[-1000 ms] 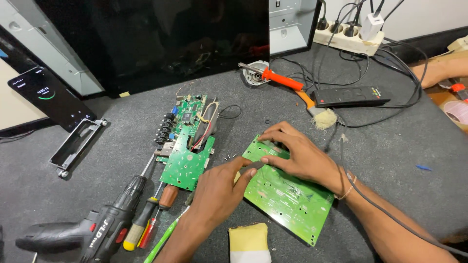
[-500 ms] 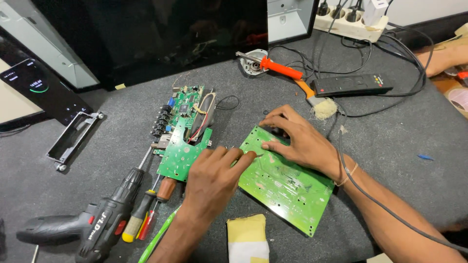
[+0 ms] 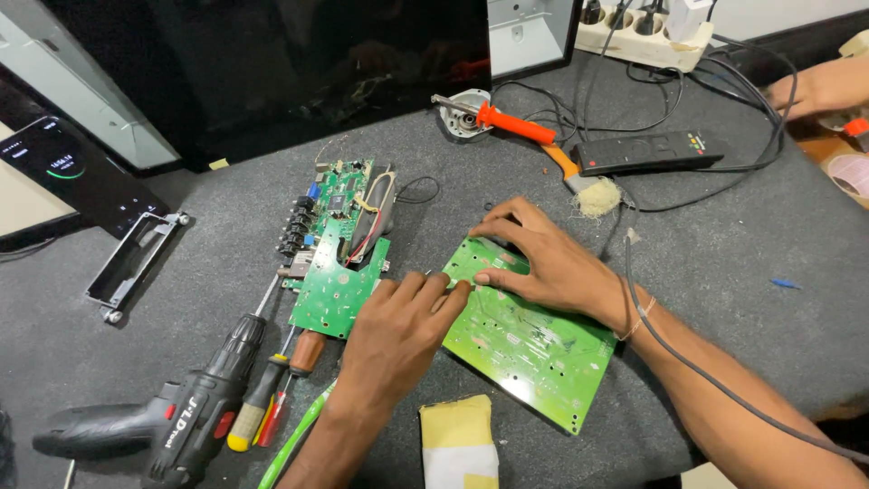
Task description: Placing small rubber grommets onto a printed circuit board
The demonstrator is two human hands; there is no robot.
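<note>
Green rectangular circuit board [image 3: 534,340], solder side up, lies flat on the dark grey felt-covered table [image 3: 724,244], and both my hands are on its upper left end. My left hand [image 3: 398,330] rests palm down at the board's left edge, fingers [image 3: 439,290] loosely extended and together, tips touching the edge; it grips nothing. My right hand [image 3: 543,258] lies over the board's top corner, fingers curved and pressing down, thumb meeting my left fingertips; I cannot tell whether it pinches anything.

Just left of the board sits a smaller green circuit board [image 3: 339,240] with red wires and black connectors. Farther left and below lie a black cordless drill [image 3: 172,417] and screwdrivers with a yellow and a brown handle [image 3: 276,385]. Below the board is a folded yellow cloth [image 3: 457,439]. Above it lie an orange-handled soldering iron [image 3: 516,127] and a black remote control [image 3: 647,152].
</note>
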